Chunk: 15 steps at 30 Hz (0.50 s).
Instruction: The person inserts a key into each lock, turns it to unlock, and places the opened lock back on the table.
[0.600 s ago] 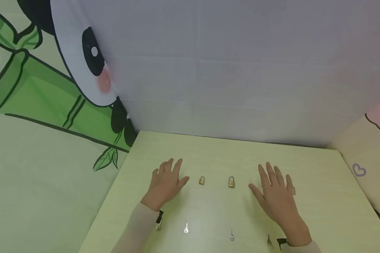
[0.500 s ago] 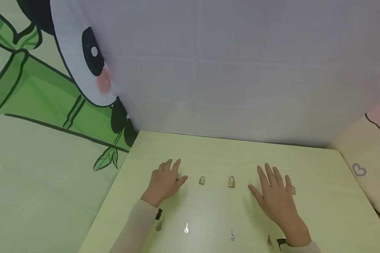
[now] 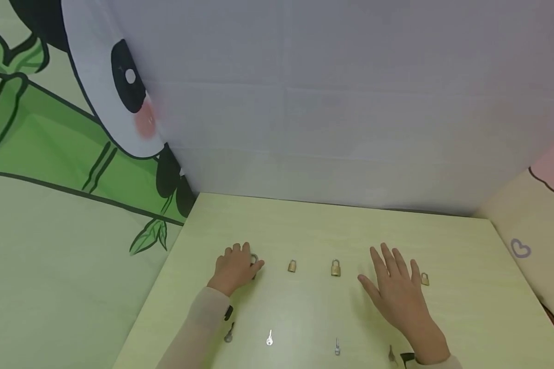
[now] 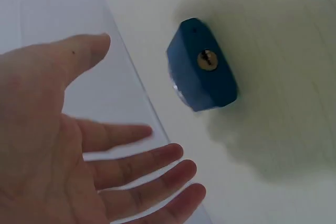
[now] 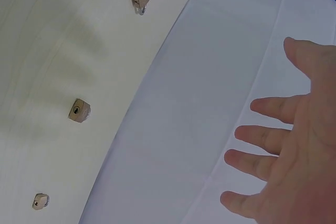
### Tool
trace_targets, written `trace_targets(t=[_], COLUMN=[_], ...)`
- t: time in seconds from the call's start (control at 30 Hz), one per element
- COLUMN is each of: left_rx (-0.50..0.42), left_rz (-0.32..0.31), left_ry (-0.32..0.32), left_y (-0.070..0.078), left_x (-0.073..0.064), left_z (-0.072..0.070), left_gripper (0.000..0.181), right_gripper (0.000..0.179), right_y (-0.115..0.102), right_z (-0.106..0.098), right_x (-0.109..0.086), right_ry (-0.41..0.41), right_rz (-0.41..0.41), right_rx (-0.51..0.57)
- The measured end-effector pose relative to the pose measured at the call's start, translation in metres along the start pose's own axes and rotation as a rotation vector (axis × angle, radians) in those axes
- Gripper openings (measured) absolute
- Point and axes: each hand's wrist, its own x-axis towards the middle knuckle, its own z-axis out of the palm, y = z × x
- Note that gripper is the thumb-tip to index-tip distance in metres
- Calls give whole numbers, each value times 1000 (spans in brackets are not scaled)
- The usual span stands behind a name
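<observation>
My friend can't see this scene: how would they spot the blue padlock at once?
On the pale table is a row of four padlocks. At its left end, partly hidden by the left hand in the head view, is the blue padlock. Its colour sets it apart from three brass-coloured padlocks.

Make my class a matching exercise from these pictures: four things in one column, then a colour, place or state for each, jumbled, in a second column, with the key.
Column one:
1. padlock nearest the left hand
2. right hand
3. keys
4. heart

Column two:
A. in a row on the near part of the table
B. outlined in purple
C. blue body
D. fingers extended, holding nothing

Right pairs: 1-C, 2-D, 3-A, 4-B
</observation>
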Motion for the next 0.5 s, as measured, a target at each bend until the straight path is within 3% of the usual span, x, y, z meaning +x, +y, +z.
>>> trace_targets(t=[0.2, 0.5], left_rx=[-49, -97], left_rz=[-78, -72], left_ry=[-14, -20], left_y=[-5, -8], left_x=[8, 22], left_z=[8, 20], left_gripper=[54, 54], right_gripper=[67, 62], right_y=[4, 2], right_z=[8, 8], right_x=[-3, -5], right_ry=[19, -81], right_rz=[-24, 13], right_rx=[3, 6])
